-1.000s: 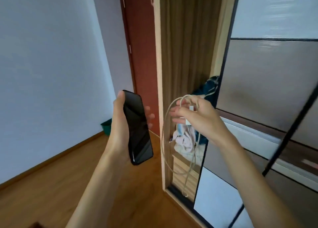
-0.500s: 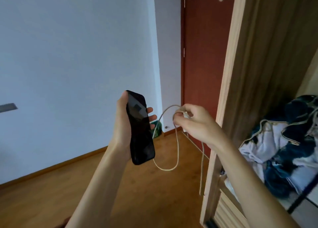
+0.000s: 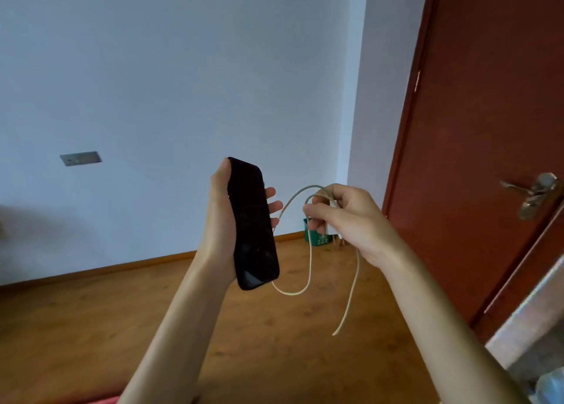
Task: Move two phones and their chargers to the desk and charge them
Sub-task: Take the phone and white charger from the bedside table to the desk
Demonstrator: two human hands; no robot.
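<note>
A person's left hand (image 3: 224, 220) wraps around a black phone (image 3: 254, 223), thumb along one long edge and fingertips curled over the other, the dark screen facing the camera and held nearly upright at chest height. The right hand (image 3: 345, 217) is closed on a white charger cable (image 3: 309, 269), its plug block mostly hidden in the palm; one loop of the cable hangs between the hands and passes behind the phone's lower end, while a loose tail dangles free below the right wrist.

Only one phone and one charger are in view, both in hand and off any surface, so the carry to the desk appears to be under way and the charging not yet begun. To carry well, the loose tail would best be gathered into the right fist so it cannot snag or trail, and the phone kept gripped by both edges, since its smooth glass could slip.

Below the arms lies a wooden floor (image 3: 91, 327) edged by a wooden skirting. A pale wall (image 3: 152, 67) carries a grey socket plate (image 3: 81, 158). A small green basket (image 3: 317, 235) sits in the corner, beside a dark red door (image 3: 488, 113) with a metal lever handle (image 3: 534, 191). No desk is visible.
</note>
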